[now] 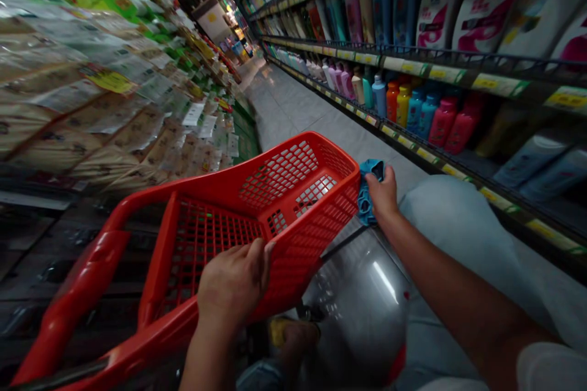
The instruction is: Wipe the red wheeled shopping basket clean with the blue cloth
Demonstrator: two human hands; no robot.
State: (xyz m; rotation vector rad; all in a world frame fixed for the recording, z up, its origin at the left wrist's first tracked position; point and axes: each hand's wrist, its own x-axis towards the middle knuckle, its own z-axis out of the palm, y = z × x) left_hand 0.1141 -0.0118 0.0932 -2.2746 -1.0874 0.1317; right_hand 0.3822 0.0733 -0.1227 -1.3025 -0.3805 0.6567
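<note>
A red plastic shopping cart (197, 238) with a mesh basket fills the lower middle of the view, tilted by the wide lens. My left hand (233, 284) grips the basket's near mesh wall at its upper edge. My right hand (383, 192) is at the basket's far corner, holding a crumpled blue item (365, 195) against the outside of the red wall. The item looks like cloth, but the picture does not settle it. The basket holds nothing that I can see.
Shelves of shampoo and coloured bottles (413, 110) line the right side, with yellow price labels. Stacked packaged goods (105, 104) line the left. A tiled aisle floor (293, 104) runs between them. A shiny grey rounded object (358, 311) lies below the cart.
</note>
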